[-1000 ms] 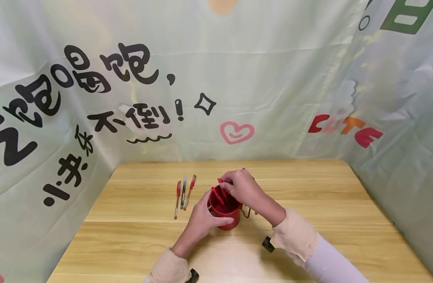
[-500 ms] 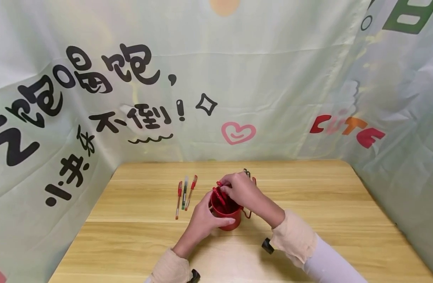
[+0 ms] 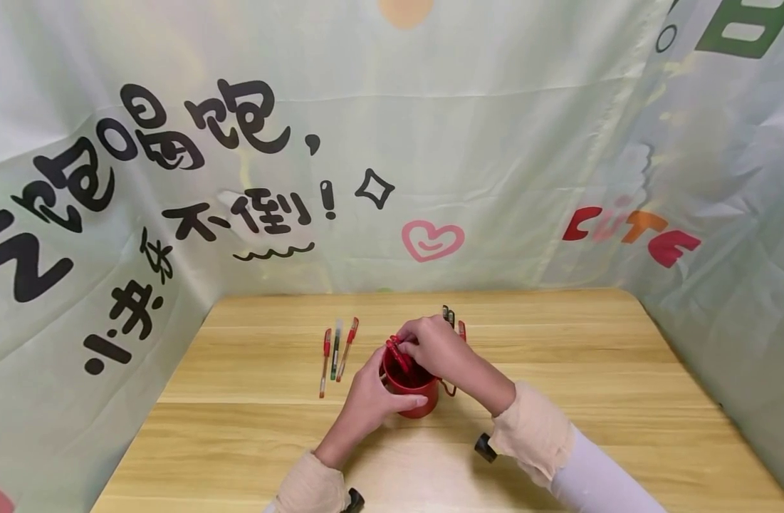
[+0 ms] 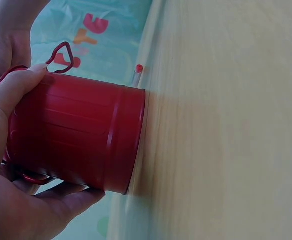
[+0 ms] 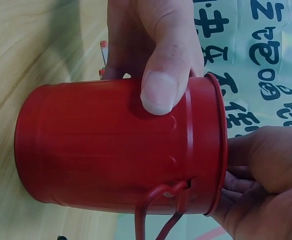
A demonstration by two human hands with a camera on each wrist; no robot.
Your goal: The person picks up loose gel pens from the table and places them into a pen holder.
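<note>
My left hand (image 3: 368, 393) grips the side of a small red metal bucket (image 3: 414, 406) with wire handles, its thumb lying along the near wall. The bucket stands upright on the wooden table. A red pen (image 3: 401, 358) leans inside, its top by the left part of the rim. My right hand (image 3: 438, 345) is over the bucket's mouth, fingers pinching the top of a second red pen close beside the first. In the right wrist view the right hand (image 5: 276, 175) reaches past the rim, and its fingertips are hidden by the bucket.
Left of the bucket lie two red-capped pens (image 3: 325, 360) (image 3: 349, 345) with a green-tipped pen (image 3: 336, 349) between them. Behind the right hand, black-capped pens (image 3: 448, 313) and a red one (image 3: 462, 330) are partly hidden. Printed cloth (image 3: 507, 178) hangs behind the table.
My right hand has lowered slightly, and the red pen in its fingers has sunk deeper into the bucket beside the other. The left hand keeps its grip on the bucket.
</note>
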